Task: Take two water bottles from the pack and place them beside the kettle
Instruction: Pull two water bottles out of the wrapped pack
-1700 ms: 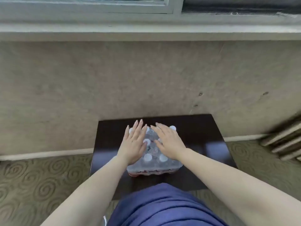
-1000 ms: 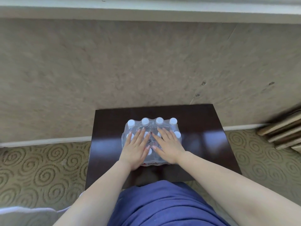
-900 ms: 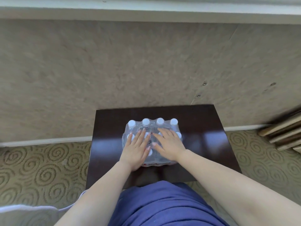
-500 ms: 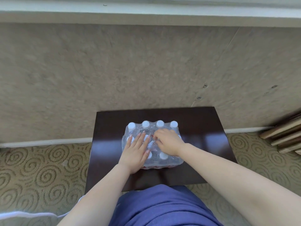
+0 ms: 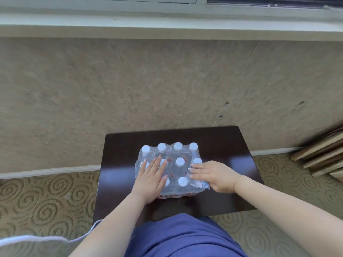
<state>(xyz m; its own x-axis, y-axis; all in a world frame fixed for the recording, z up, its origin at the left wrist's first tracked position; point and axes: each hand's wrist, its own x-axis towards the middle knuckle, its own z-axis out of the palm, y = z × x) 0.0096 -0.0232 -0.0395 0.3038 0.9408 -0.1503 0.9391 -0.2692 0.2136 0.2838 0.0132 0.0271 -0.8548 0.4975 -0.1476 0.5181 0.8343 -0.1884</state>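
Note:
A shrink-wrapped pack of water bottles (image 5: 169,154) with white caps stands on a small dark wooden table (image 5: 228,149). My left hand (image 5: 151,179) lies flat, fingers spread, on the left part of the pack's top. At the pack's right edge, my right hand (image 5: 215,175) grips a pulled-out flap of the plastic wrap (image 5: 201,184). The film over the middle caps looks torn open, with two bare caps (image 5: 180,161) between my hands. No kettle is in view.
The table stands against a beige wall (image 5: 167,86) under a window sill (image 5: 167,25). Patterned carpet (image 5: 46,201) surrounds it. Wooden slats (image 5: 323,153) lean at the right. My blue-clad lap (image 5: 181,238) is below, and a white cloth (image 5: 37,242) lies at the lower left.
My right hand closed on the film at the pack's middle, then pulled it to the right edge, tearing the wrap open. My left hand stayed flat on the pack.

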